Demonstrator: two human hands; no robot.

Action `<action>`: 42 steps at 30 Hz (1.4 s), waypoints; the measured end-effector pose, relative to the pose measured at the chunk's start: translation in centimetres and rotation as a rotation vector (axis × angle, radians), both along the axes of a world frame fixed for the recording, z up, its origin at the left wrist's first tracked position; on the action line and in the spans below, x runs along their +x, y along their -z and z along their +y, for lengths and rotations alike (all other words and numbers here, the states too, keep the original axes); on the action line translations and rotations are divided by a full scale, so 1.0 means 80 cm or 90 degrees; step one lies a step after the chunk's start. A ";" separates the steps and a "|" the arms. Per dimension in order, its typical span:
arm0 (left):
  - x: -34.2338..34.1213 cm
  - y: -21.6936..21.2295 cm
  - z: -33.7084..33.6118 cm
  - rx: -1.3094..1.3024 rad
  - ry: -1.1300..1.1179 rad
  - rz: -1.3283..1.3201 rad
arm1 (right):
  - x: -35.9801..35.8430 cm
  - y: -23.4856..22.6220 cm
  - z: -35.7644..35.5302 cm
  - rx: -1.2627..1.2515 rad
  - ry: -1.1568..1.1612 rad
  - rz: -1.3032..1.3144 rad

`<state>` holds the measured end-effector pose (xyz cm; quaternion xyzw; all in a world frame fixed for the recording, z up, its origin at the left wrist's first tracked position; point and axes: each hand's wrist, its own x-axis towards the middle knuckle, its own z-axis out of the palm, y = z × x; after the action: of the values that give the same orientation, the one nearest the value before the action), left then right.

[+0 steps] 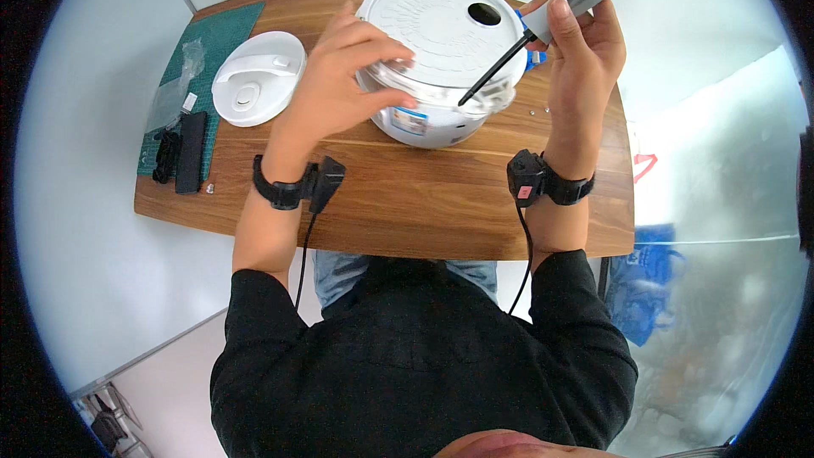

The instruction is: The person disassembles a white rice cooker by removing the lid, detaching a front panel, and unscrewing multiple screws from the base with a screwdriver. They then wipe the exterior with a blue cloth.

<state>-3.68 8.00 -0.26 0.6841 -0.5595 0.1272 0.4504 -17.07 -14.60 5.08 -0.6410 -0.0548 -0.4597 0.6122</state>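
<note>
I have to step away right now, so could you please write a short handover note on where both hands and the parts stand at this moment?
Left hand: fingers spread on the rim of the white rice cooker, steadying it; not closed around anything.
Right hand: grip closed on a grey-handled screwdriver, tip down at the cooker's near rim.
Parts: the cooker stands mid-table with its metal inner lid plate facing up. The white outer lid cover lies apart on the left, beside the green cutting mat. Small screws lie right of the cooker.
Done: cover off.
Left: screw at the rim, apparently.
</note>
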 end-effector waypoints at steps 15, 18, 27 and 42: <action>-0.055 0.025 -0.079 -0.155 -0.072 -0.173 | 0.005 -0.005 -0.009 -0.009 0.062 -0.097; -0.056 0.023 -0.079 -0.155 -0.074 -0.176 | 0.010 -0.005 -0.008 -0.013 0.042 -0.105; -0.058 0.022 -0.077 -0.147 -0.077 -0.174 | 0.011 -0.009 -0.005 -0.043 0.024 -0.104; -0.057 0.027 -0.075 -0.143 -0.079 -0.194 | 0.007 -0.008 -0.008 -0.062 0.017 -0.108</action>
<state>-8.21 2.04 -2.42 0.6357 -0.5600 0.3183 0.4254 -16.51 -15.22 5.74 -0.6292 -0.1203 -0.5175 0.5673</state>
